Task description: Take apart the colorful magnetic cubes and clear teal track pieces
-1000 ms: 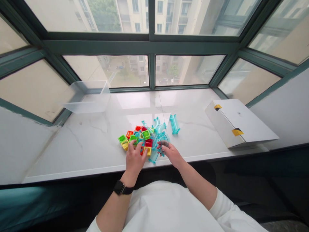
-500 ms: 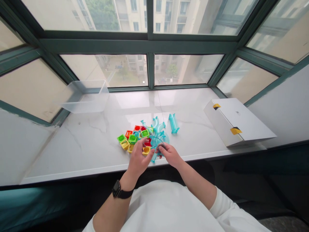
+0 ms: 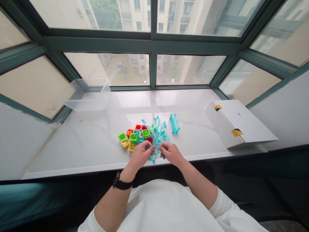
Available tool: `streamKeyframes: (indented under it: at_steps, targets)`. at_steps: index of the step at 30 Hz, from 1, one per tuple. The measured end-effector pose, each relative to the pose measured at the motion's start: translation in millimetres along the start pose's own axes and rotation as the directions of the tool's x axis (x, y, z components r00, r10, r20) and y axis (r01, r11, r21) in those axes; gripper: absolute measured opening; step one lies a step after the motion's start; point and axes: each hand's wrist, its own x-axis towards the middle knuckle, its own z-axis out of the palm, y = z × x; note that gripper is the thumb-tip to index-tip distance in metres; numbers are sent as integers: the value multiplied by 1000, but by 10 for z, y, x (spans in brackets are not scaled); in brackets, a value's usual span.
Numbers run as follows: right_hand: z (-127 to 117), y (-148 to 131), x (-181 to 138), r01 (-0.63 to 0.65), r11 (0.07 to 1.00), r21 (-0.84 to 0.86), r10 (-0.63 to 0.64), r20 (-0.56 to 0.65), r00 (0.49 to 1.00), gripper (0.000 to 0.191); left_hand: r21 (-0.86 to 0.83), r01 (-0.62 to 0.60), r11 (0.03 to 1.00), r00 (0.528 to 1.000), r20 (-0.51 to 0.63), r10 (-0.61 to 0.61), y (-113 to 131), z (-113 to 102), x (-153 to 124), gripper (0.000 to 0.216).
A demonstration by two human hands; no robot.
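Daylight falls through green-framed windows [image 3: 152, 45] onto a pale, marble-like windowsill [image 3: 84, 151], where the small pieces lie. Half a second ago the left hand [image 3: 141, 152] was spread near the blocks, apart from the right; now its thumb and fingers have closed and come in beside the right hand [image 3: 173, 153]. Both appear to pinch opposite sides of a clear blue piece [image 3: 156, 144], whose thin curved edge bridges the narrow gap between the fingertips. That suggests handling by two hands instead of one, though its full shape, and whether anything is joined to it, cannot be told behind the fingers. It is held over the near side of the heap, close to the front edge of the windowsill. To the left of the heap, green blocks [image 3: 133, 138], yellow blocks [image 3: 125, 143] and red blocks [image 3: 138, 127] crowd together; to the right, curved clear blue tracks [image 3: 161, 127] overlap, with a straight blue part [image 3: 174, 123] lying just apart. Farther back at the left sits a clear plastic tub [image 3: 89, 105]; well to the right, a white box [image 3: 243, 119] bears yellow-and-black tabs. Pale buildings and greenery show outside.
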Motion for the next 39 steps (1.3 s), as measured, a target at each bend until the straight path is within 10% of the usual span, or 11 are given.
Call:
streamKeyframes:
  at_steps: [13,22,39]
  targets:
    - [-203,35,28,-6,1000,-6,6,-63,998,44,61,24,998,999,-41,-21,-209,100,-7,65]
    - [-592,-211,-213,390,920,-40,-375,199,905,34,19,69,997,997,36,-69,-102,208,-2,70]
    - [-1272,337,-464,165,986,34,-167,56,984,32,-461,296,837,948,247,-199,-91,1010,508,66]
